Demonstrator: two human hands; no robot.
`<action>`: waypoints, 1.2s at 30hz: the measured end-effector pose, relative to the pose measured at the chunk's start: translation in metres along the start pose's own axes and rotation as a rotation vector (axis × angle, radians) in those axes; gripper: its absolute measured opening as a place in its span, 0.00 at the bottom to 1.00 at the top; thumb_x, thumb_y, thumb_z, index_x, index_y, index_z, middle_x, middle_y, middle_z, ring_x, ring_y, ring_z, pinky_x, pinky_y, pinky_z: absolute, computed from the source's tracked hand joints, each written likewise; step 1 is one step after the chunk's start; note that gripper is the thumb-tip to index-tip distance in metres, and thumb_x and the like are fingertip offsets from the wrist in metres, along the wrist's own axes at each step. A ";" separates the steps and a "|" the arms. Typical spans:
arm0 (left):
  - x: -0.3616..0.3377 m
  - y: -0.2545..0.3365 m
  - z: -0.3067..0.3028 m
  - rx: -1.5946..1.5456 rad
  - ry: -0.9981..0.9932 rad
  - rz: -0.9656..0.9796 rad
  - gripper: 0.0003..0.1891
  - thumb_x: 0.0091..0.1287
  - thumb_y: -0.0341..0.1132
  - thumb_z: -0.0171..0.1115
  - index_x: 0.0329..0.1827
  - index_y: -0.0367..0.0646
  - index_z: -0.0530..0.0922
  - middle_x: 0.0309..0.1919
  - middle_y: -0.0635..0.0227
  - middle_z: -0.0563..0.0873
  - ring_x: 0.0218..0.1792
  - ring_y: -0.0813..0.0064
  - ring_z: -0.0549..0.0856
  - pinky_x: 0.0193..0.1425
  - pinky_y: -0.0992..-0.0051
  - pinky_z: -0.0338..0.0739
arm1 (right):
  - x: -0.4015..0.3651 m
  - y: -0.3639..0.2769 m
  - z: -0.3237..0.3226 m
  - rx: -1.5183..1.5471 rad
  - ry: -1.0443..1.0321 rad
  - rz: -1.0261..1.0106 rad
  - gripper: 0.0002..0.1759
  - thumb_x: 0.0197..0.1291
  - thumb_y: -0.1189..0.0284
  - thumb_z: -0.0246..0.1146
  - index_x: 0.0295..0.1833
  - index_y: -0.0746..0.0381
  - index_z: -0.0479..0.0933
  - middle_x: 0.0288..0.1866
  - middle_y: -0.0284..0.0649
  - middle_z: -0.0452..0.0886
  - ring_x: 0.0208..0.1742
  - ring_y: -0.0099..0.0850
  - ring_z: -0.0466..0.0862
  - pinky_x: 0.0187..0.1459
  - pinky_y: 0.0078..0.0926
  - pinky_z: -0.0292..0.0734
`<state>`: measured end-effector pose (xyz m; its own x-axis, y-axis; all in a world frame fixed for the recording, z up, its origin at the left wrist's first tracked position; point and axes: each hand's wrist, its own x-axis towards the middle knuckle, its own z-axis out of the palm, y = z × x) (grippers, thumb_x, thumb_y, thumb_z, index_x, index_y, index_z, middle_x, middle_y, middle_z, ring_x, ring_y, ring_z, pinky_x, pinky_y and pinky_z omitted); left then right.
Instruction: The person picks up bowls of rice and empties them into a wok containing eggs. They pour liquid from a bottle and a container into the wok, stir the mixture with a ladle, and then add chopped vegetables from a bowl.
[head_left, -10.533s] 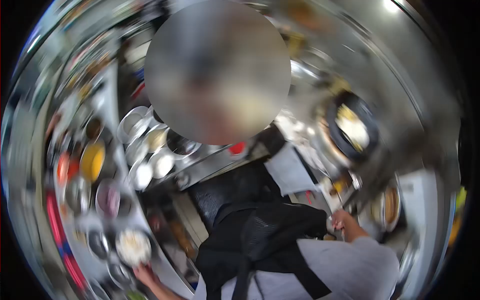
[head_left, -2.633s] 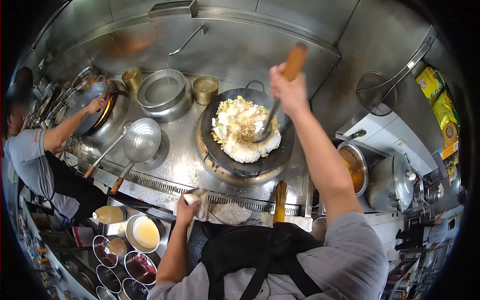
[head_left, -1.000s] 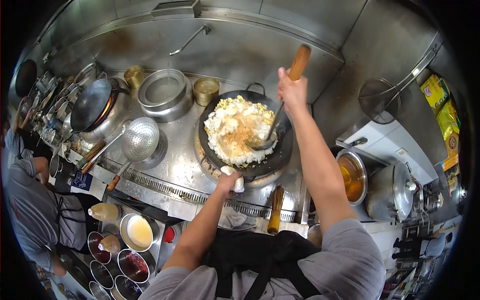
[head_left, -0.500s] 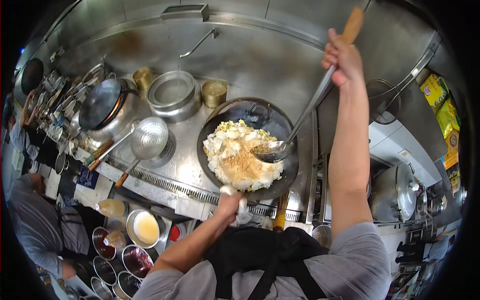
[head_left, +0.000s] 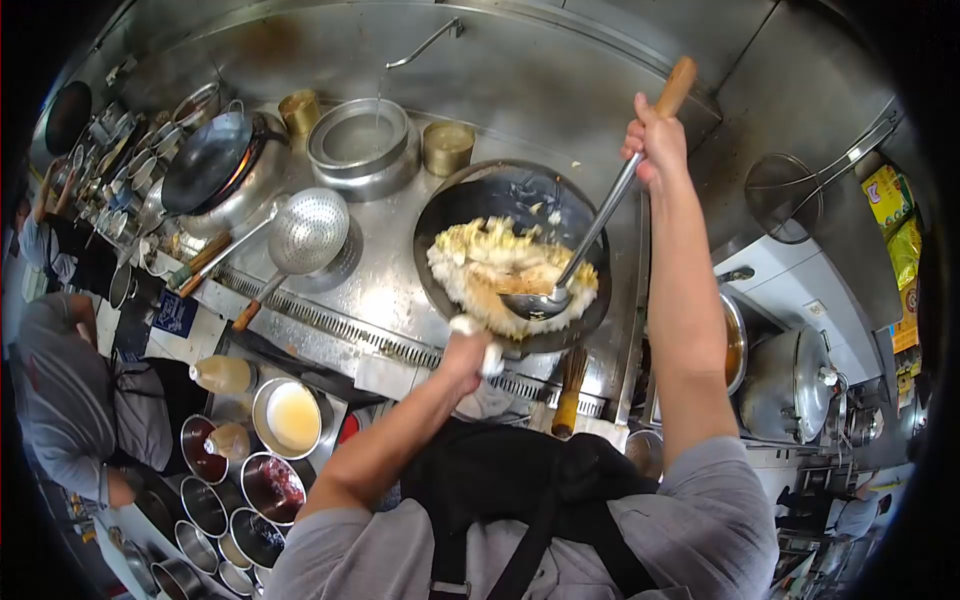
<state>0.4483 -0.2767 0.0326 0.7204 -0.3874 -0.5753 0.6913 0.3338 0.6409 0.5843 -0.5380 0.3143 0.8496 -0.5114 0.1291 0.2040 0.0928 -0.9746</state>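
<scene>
My right hand [head_left: 655, 142] is wrapped round the upper shaft of a long ladle [head_left: 605, 215], just below its wooden end. The ladle's bowl rests in a pile of rice [head_left: 460, 280] with yellow egg-like bits and a brownish patch. All of this sits in a dark wok [head_left: 465, 205] on the steel range. My left hand [head_left: 464, 362] is closed at the wok's near edge with a white cloth [head_left: 492, 360] in its grip; the wok's handle under it is hidden.
Left of the wok are a perforated skimmer [head_left: 310, 230], a water-filled metal pot [head_left: 360, 140] and another wok [head_left: 208, 165]. A bamboo brush [head_left: 568, 395] lies at the near edge. Seasoning bowls [head_left: 258, 425] and a person in grey [head_left: 65, 390] are at lower left.
The rice has shifted and bunched toward the wok's near side, showing more bare wok at the back. My right hand and the ladle have come lower and nearer. The camera view has shifted slightly.
</scene>
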 end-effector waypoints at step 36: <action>0.042 -0.057 -0.047 0.229 -0.051 0.132 0.18 0.60 0.27 0.58 0.53 0.33 0.67 0.38 0.61 0.79 0.34 0.71 0.80 0.33 0.69 0.78 | -0.007 0.070 -0.002 0.022 0.334 -0.216 0.15 0.61 0.71 0.66 0.31 0.62 0.65 0.15 0.35 0.67 0.09 0.24 0.65 0.09 0.25 0.58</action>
<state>0.4421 -0.2717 -0.0518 0.7959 -0.3982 -0.4560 0.5563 0.1838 0.8104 0.5916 -0.5292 0.2451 0.5820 -0.7704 0.2603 0.3739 -0.0307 -0.9270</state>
